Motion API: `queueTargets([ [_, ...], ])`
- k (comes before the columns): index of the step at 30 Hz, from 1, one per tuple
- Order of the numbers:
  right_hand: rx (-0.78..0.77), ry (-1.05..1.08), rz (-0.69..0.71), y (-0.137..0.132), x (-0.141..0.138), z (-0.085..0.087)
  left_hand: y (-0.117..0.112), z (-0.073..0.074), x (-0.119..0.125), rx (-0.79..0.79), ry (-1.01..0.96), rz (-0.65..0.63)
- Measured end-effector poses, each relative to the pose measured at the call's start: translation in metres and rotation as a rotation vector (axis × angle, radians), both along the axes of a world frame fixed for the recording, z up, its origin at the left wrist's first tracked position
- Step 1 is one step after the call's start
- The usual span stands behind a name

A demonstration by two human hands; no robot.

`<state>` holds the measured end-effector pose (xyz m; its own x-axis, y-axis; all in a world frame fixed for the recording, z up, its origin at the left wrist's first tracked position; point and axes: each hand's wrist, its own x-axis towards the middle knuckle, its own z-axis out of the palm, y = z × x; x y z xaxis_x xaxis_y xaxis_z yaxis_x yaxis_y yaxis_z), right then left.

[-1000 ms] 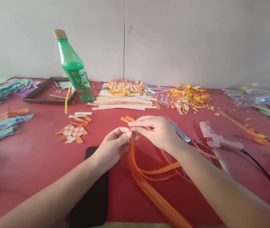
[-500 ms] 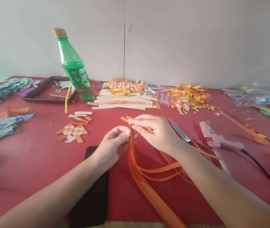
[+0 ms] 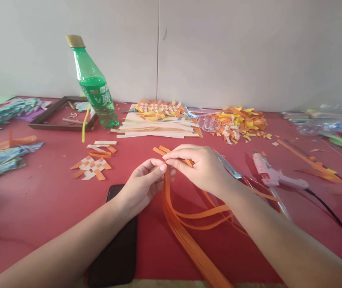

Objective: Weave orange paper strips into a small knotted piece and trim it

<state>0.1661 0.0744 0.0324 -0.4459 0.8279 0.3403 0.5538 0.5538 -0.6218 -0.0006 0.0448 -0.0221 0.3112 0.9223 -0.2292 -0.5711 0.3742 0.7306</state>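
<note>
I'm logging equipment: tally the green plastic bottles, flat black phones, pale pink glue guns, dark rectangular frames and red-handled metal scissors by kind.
Green bottle: 1
Black phone: 1
Pink glue gun: 1
Dark frame: 1
Red-handled scissors: 1
Total: 5

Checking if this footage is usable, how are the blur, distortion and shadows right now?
Head view: left hand, right hand and orange strips look fairly clear; head view: clear plastic at far right smears; head view: green bottle leans, seemingly lens-stretched; head view: soft shadow beside the orange strips.

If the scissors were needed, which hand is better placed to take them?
Probably the right hand: the scissors lie beside it, while the left hand is farther away. Both pinch orange strips.
</note>
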Motion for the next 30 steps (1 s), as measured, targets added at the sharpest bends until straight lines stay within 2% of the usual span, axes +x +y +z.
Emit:
queueTargets([
  [5,0.022,-0.07,-0.038,-0.001,0.0,0.004,-0.006,0.002,0.005,0.118,0.192,-0.005],
  [9,0.08,-0.049,-0.059,-0.001,0.002,0.001,-0.012,0.004,0.007,0.233,0.331,-0.12],
  [13,0.142,0.012,-0.116,0.004,0.008,0.003,-0.012,0.001,0.007,0.213,0.317,-0.161],
  [17,0.198,0.077,-0.236,0.015,0.02,0.008,-0.013,-0.004,0.006,0.229,0.324,-0.231],
  [24,0.185,0.154,-0.396,0.034,0.042,0.011,-0.014,-0.004,0.004,0.244,0.285,-0.362],
  [30,0.205,0.177,-0.475,0.043,0.054,0.012,-0.014,-0.003,0.004,0.162,0.24,-0.452],
])
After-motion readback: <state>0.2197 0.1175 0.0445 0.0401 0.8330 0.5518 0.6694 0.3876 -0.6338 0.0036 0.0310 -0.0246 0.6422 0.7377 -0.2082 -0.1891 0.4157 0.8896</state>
